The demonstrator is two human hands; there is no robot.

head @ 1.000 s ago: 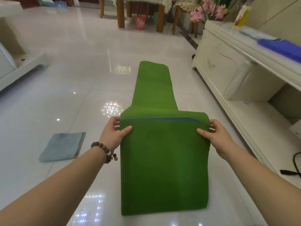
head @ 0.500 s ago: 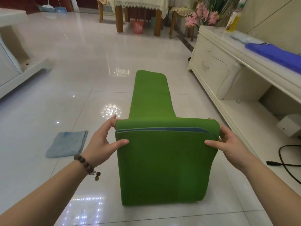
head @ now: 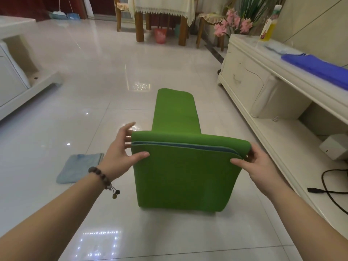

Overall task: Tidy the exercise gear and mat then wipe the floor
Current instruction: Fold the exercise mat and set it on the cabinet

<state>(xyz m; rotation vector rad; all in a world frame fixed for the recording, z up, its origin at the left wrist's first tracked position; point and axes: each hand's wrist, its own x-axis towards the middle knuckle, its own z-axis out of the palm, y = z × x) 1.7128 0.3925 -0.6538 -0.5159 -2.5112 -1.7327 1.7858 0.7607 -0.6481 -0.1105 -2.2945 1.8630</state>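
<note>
A glossy pale tiled floor (head: 75, 91) fills most of the frame. Along the right edge runs a long cream low cabinet (head: 244, 80), with a bright blue folded cloth (head: 318, 68) on its top at the upper right. Down the centre lies a long green foam exercise mat (head: 180, 178): its far end rests flat on the floor at mid-frame, while the near part is lifted and doubled over, showing a thin blue edge at the fold and hanging down so its lower edge is at the floor.

Both bare forearms reach in from the bottom corners. The left hand (head: 120, 155), wrist ringed by a dark beaded bracelet (head: 102, 178), grips the fold's left corner, thumb on the front face, fingers (head: 128, 129) behind. The right hand (head: 258, 166) pinches the right corner likewise.

A small pale blue-grey floor rag (head: 79, 166) lies flat at centre left, apart from the mat.
</note>
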